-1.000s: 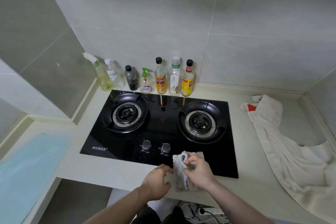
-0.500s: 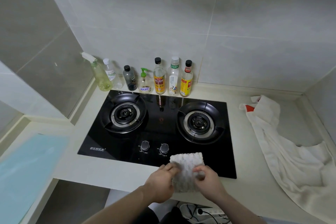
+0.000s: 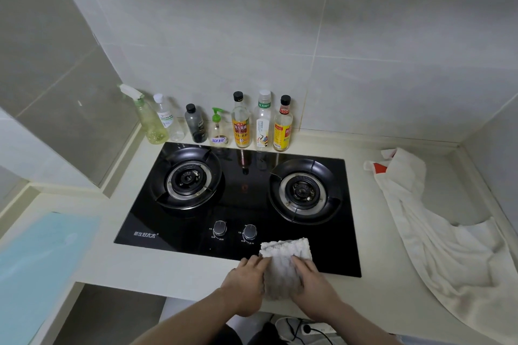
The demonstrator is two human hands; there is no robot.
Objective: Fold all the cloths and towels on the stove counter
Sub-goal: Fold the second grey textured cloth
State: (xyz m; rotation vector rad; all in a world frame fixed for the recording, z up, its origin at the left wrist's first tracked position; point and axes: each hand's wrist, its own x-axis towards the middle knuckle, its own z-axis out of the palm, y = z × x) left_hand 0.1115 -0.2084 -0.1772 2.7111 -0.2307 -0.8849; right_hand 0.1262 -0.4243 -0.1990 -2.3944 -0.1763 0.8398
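A small white cloth (image 3: 284,263) lies folded across the front edge of the stove (image 3: 238,204). The left hand (image 3: 246,286) and right hand (image 3: 314,288) press flat on its sides, fingers extended. A large white towel (image 3: 437,238) lies rumpled on the table (image 3: 168,272), right of the stove.

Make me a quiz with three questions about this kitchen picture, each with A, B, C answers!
1. Where is the big white towel?
A. On the counter to the right of the stove
B. Over the left burner
C. Hanging on the wall

2. How many bottles stand behind the stove?
A. Three
B. Seven
C. Ten

3. What is happening with the small cloth?
A. It lies alone
B. It hangs from a knob
C. Both hands press on it

Answers: 1 A, it sprawls unfolded along the right side of the counter. 2 B, seven stand in a row by the wall. 3 C, the left hand and right hand lie on its two sides at the front edge of the stove.
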